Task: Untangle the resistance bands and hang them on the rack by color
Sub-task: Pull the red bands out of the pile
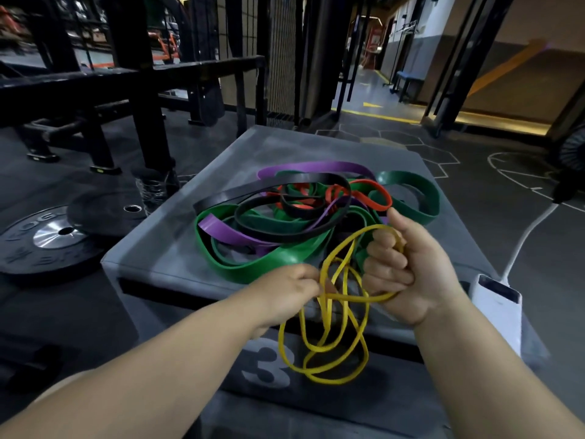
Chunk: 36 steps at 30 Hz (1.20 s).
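Note:
A tangled heap of resistance bands lies on a grey padded box (164, 248): green bands (269, 267), black bands (285, 237), purple bands (316, 167) and a red band (373, 198). Thin yellow bands (329, 353) are lifted off the heap at the box's near edge, with loops hanging down over its front. My right hand (408, 274) grips the yellow strands in a fist. My left hand (291, 289) pinches the yellow strands where they cross.
Black weight plates (53, 236) lie on the floor to the left, beside a black steel rack frame (142, 99). A white device (500, 308) with a cable sits at the box's right edge. A mesh partition (281, 58) stands behind the box.

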Motion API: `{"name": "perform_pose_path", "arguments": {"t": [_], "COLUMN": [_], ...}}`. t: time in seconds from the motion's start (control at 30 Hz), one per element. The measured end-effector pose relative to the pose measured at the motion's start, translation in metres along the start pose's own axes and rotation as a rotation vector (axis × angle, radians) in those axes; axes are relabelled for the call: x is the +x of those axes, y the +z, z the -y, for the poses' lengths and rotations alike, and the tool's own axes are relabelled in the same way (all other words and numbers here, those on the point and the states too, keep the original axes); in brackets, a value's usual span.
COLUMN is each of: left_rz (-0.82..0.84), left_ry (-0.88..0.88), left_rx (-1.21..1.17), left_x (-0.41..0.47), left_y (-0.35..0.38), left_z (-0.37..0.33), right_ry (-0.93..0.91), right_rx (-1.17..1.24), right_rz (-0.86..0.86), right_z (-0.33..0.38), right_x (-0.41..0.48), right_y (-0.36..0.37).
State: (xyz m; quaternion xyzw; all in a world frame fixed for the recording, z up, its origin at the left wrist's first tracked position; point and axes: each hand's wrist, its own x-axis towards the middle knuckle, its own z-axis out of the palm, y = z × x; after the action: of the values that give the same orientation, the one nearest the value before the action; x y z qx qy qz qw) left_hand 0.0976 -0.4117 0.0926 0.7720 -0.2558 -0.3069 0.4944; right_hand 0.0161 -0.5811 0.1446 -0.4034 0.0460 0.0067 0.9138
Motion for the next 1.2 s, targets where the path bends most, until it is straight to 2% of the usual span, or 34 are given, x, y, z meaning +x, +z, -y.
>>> {"name": "perform_pose_path", "arguments": {"t": [0.13,0.27,0.47,0.7,0.77,0.9,1.0,1.2], "left_rz": [-0.053,-0.087,-0.145,-0.109,-0.022,0.203,0.193,0.077], "left_ry": [-0.072,0.007,0.048,0.047,0.039,0.039,0.059,0.005], "left_rx": [-0.083,-0.050,0.106,0.288,0.288,0.116,0.184,0.394], "left_x": [-0.003,-0.006,-0.010,-0.021,-0.025,-0.029,-0.023,-0.017], "left_y": [-0.008,-0.003,-0.004,-0.013,-0.013,-0.010,-0.014,-0.024], "left_z": [0.003,0.006,0.005,-0.009,-0.011,-0.014,-0.007,0.004], "right_ry": [0.231,0.337,0.275,0.024,-0.060,-0.298,-0.444,-0.625], "right_rx": [0.104,0.137,0.176,0.325,0.362,0.286,0.292,0.244], "right_rz": [0.328,0.419,0.430,0.418,0.365,0.010,-0.119,-0.185], "right_z": [-0.003,-0.017,-0.015,0.006,0.010,0.016,0.027,0.043], "right_x": [0.004,0.009,0.009,0.011,0.010,0.003,-0.001,-0.011], "right_y": [-0.017,-0.016,-0.013,-0.031,-0.033,-0.025,-0.023,-0.020]}}
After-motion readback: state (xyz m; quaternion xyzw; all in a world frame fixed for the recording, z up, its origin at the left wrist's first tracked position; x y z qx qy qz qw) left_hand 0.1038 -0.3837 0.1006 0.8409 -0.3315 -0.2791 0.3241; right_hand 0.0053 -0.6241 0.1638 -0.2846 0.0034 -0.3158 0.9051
